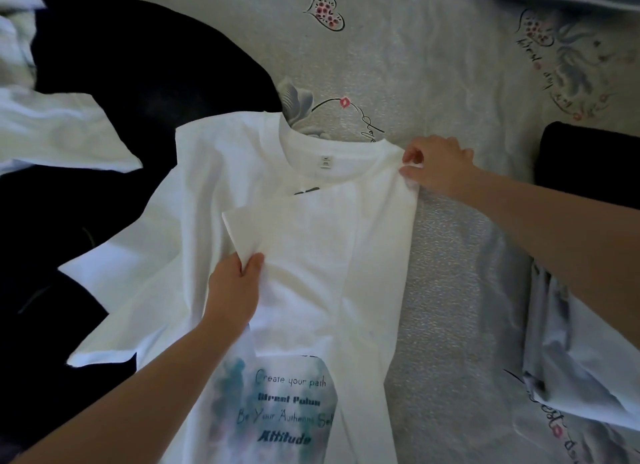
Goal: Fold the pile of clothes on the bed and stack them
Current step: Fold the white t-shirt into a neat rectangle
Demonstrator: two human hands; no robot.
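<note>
At the far left of the frame a heap of unfolded clothes lies on the bed: a dark garment sprawls from the upper left down the left edge, and a white garment lies across it, its corner pointing toward the middle.

Just right of that, filling the centre, a white T-shirt is spread flat on the bedsheet. Its collar sits toward the top of the frame with a small size tag showing inside the neckline. Its right side is folded over onto the body, leaving a straight edge down the right, and the sleeve lies doubled back across the chest as a pale flap. Low in the frame the shirt carries a blue-green printed panel with lines of text, among them "Create your path" and "Attitude".

The left hand comes up from the lower left and pinches the lower edge of that sleeve flap between thumb and fingers. The right hand reaches in from the right and pinches the shoulder fabric just beside the collar. The two hands are well apart.

The sheet is pale grey, printed with hearts, flowers and script. At the right edge lies a folded dark garment, and below it a pale folded cloth.
</note>
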